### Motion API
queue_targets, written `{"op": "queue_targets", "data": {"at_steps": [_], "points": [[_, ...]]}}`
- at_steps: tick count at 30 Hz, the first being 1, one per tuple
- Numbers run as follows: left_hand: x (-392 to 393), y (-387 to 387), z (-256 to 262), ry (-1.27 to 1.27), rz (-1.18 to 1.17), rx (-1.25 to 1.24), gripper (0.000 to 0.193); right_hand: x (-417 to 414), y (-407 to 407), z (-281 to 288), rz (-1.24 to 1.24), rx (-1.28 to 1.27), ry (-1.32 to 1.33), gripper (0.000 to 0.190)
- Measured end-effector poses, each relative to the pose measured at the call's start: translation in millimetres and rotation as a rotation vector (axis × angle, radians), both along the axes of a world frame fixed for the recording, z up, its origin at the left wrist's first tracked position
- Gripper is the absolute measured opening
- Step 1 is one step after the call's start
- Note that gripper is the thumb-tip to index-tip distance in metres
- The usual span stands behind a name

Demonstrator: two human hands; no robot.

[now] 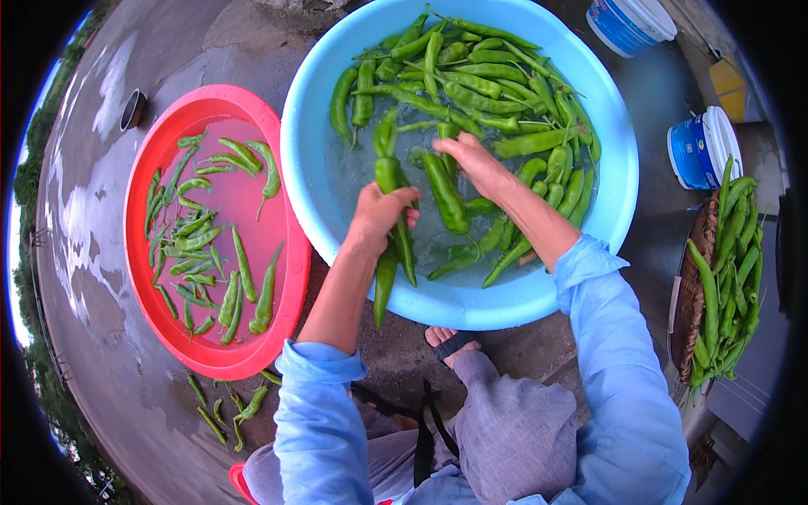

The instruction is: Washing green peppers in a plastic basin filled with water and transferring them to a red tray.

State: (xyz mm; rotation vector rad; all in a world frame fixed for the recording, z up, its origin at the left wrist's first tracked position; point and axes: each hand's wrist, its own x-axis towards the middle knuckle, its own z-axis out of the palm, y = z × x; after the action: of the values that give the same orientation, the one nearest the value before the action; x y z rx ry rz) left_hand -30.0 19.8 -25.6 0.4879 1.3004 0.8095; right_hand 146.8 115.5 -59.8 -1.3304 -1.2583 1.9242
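Observation:
Long green peppers (483,95) float in water in a large light-blue plastic basin (461,310), mostly crowded along its far and right sides. My left hand (384,211), over the near-left part of this basin, grips several peppers; the tip of one green pepper (384,287) hangs across the rim. My right hand (476,165) is near the middle of the water, its fingers slightly blurred and closed around a green pepper (448,130). Just below those fingers lies a thick, glossy green pepper (447,197). The palms of both hands are hidden.
Left of the blue basin, against it, a red plastic basin (142,278) holds water and smaller peppers. Loose peppers (252,404) lie on the wet concrete (158,435). At right are a wicker basket (694,303) heaped with peppers and white-and-blue buckets (701,148). A small dark bowl (132,110) stands far left.

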Motion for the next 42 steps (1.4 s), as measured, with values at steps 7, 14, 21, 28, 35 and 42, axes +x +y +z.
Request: {"op": "queue_targets", "data": {"at_steps": [7, 14, 21, 28, 35, 42], "points": [[11.0, -1.8, -27.4, 0.524, -0.461, 0.05, 0.039, -56.1, -2.7, 0.6, 0.2, 0.032, -0.28, 0.047], [18.7, 5.4, -24.4, 0.182, 0.129, 0.095, 0.035, -24.4, 4.6, -15.0, 0.022, -0.079, -0.068, 0.045], [14.6, -4.8, 12.2, 0.159, 0.185, 0.251, 0.048, -31.7, -21.6, 33.3, -0.037, 0.055, 0.065, 0.046], [34.3, -23.9, 55.3, -0.068, 0.293, 0.793, 0.06, -27.8, -49.8, 94.7, -0.223, 0.365, 0.05, 0.038], [17.2, -36.2, 86.3, -0.365, 0.259, 0.788, 0.058, -50.8, -72.9, 160.7, -0.093, 0.477, 0.02, 0.044], [-40.6, -62.3, 91.5, -0.442, 0.541, 0.731, 0.049, -128.2, -71.7, 195.2, 0.352, 0.626, -0.108, 0.049]]}}
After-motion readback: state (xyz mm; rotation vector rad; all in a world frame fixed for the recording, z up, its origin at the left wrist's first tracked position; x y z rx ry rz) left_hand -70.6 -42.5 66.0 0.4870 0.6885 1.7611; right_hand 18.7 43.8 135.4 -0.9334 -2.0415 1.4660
